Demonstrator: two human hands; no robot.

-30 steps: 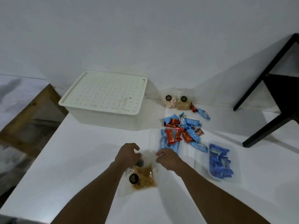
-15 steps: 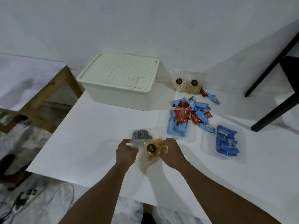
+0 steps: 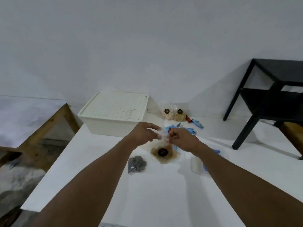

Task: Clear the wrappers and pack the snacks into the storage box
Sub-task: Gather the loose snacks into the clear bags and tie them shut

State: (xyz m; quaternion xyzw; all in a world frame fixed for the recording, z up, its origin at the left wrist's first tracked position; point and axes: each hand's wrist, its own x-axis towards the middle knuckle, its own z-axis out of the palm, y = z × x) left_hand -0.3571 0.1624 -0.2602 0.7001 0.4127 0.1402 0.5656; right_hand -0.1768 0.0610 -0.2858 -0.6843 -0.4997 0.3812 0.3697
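Cream box (image 3: 106, 126), its lid (image 3: 117, 106) patterned with a regular grid of small dots. White counter (image 3: 157, 190); white wall (image 3: 131, 43). Right of the box: two clear pouches, one pale pink-and-white (image 3: 167, 114), one tan (image 3: 179, 115), each with a round black label. Nearer than the box: a clear bag of golden-brown snack (image 3: 164, 155), black round label; a dark grey bag (image 3: 136, 164). Blue wrappers (image 3: 197, 123), one red-brown. Black side table (image 3: 268, 102). Brown wooden frame (image 3: 45, 126) left of the box.
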